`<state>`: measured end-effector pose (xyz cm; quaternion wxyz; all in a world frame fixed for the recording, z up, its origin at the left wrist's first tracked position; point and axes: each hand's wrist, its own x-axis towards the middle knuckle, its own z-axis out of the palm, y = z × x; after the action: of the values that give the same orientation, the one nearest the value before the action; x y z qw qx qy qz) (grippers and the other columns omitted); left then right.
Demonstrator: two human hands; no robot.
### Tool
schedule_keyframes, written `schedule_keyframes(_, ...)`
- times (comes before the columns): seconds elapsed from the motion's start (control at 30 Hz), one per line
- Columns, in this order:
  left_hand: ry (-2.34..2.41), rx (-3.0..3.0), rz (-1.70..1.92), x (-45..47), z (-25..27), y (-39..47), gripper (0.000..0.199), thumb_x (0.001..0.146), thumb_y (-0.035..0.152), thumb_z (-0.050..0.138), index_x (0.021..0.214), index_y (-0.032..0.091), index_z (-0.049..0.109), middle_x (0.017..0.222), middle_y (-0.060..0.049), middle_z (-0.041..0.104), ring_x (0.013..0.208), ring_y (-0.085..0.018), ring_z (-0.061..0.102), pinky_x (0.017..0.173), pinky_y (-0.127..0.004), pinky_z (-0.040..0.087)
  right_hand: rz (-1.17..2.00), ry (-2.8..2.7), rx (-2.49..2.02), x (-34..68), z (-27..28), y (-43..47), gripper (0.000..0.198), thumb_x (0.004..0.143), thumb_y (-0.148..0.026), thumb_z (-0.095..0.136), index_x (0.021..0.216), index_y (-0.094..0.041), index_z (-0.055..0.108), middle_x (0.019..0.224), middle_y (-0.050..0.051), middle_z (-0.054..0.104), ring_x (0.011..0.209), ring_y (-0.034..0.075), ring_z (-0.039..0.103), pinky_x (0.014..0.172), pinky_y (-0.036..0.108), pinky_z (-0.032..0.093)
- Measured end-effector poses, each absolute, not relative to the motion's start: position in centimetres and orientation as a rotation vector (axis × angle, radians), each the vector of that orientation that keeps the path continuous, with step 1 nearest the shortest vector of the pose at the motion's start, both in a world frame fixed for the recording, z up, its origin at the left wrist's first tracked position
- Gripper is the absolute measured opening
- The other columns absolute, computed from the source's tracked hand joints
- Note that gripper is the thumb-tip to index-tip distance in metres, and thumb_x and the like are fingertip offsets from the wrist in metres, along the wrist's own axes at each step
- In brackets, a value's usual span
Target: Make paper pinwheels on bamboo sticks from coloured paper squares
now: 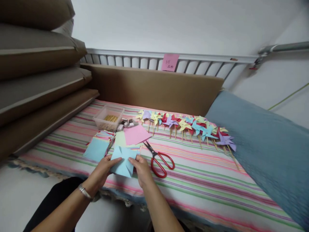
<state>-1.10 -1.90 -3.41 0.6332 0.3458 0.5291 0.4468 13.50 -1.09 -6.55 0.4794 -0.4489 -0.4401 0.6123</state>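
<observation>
Between my two hands is a light blue paper square (123, 162) with slits cut in from its corners. My left hand (106, 166) pinches its left side, thumb on top. On the right side, my right hand (141, 167) grips it the same way. Red-handled scissors (158, 158) lie partly open just right of my right hand. Beyond the square are pink paper (137, 134) and pale green paper (119, 139). A stack of coloured paper squares (98, 149), light blue on top, rests to the left.
A clear plastic box (100, 119) holds thin wooden sticks (111, 118), with small pale pieces (127, 123) beside it. Finished paper pinwheels (184, 125) lie in a row at the back right. Padded boards (43, 58) are stacked at left; a brown panel (154, 87) stands behind.
</observation>
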Motion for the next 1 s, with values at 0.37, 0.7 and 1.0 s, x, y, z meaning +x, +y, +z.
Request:
schedule_keyframes(0.37,1.340,0.641,1.200,-2.8,-3.1,-1.1,0.033,0.053,0.029,0.080,0.077,0.016,0.061,0.066,0.001,0.064,0.058,-0.013,0.056,0.048,-0.022,0.042,0.642,-1.366,-1.845,22.4,-6.2,1.0,0.023,0.075,-0.018,0.054,0.094,-0.013,0.066,0.103,0.015,0.062,0.105,0.028,0.052,0.095,0.038,0.032)
schedule_keyframes(0.7,1.253,0.628,1.321,-4.7,-0.4,-1.7,0.032,0.057,0.027,0.078,0.083,0.015,0.063,0.074,-0.002,0.066,0.060,-0.014,0.058,0.049,-0.022,0.044,0.292,-1.728,-2.076,24.1,-7.9,-0.5,0.046,0.071,-0.008,0.055,0.116,-0.014,0.060,0.106,0.017,0.061,0.102,0.031,0.054,0.089,0.039,0.036)
schedule_keyframes(1.0,1.197,0.765,1.338,-4.9,1.3,-1.8,0.031,0.057,0.028,0.077,0.081,0.016,0.063,0.063,0.001,0.062,0.052,-0.011,0.052,0.046,-0.020,0.038,0.562,-1.502,-1.934,25.6,-8.2,-3.4,0.054,0.068,-0.018,0.059,0.121,-0.017,0.052,0.102,0.012,0.058,0.092,0.026,0.058,0.078,0.034,0.044)
